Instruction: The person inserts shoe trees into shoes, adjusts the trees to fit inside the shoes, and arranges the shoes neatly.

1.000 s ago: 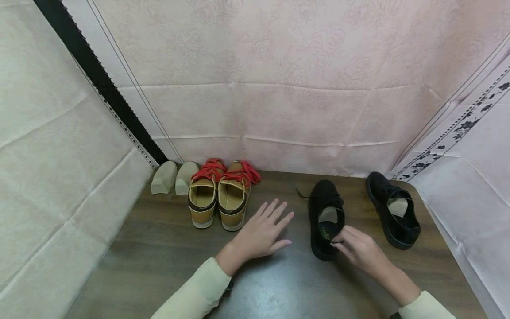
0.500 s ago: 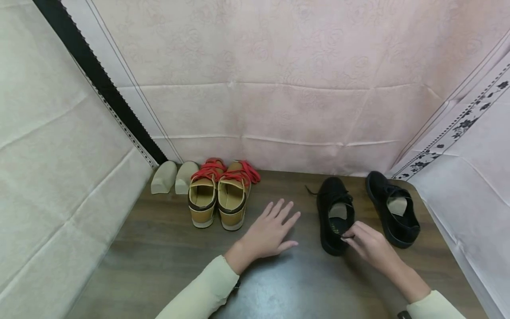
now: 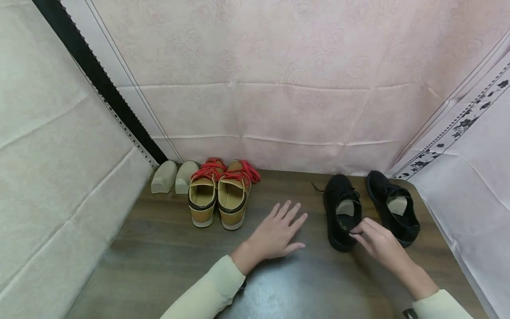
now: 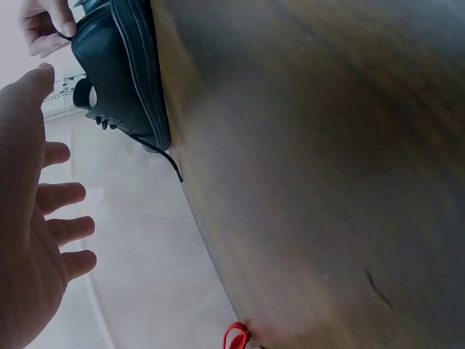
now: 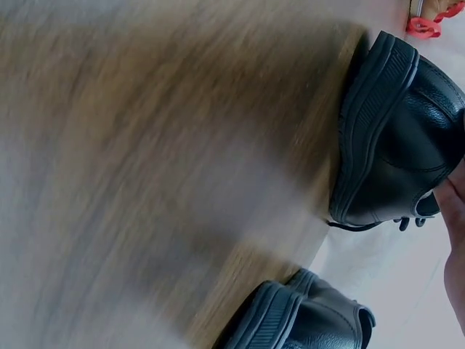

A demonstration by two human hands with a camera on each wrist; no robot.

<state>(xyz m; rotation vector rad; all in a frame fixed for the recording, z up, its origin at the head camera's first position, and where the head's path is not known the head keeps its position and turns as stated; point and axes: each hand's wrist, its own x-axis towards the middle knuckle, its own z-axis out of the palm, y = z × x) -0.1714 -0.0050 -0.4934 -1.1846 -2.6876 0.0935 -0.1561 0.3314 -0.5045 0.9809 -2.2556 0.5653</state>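
A black lace-up shoe (image 3: 336,195) stands on the floor with its toe toward the back wall and a lace end trailing left. My right hand (image 3: 376,241) pinches the rim near its heel; the right wrist view shows fingers at the shoe's collar (image 5: 429,196). Just right of it sits the matching black shoe (image 3: 408,226), angled, and both have a pale insert inside. To the left, my left hand (image 3: 275,232) hovers over the floor with its fingers spread, touching no shoe.
Two tan shoes with red laces (image 3: 232,199) stand side by side at the back left. Beside them, two pale shoe-shaped inserts (image 3: 164,177) lie in the corner. Pale cloth walls (image 3: 279,115) enclose the wooden floor (image 3: 167,248) at the back and both sides.
My right hand has slid the black shoe to the right and slightly back, close to the other black shoe. The left hand has drifted right too, fingers still spread.
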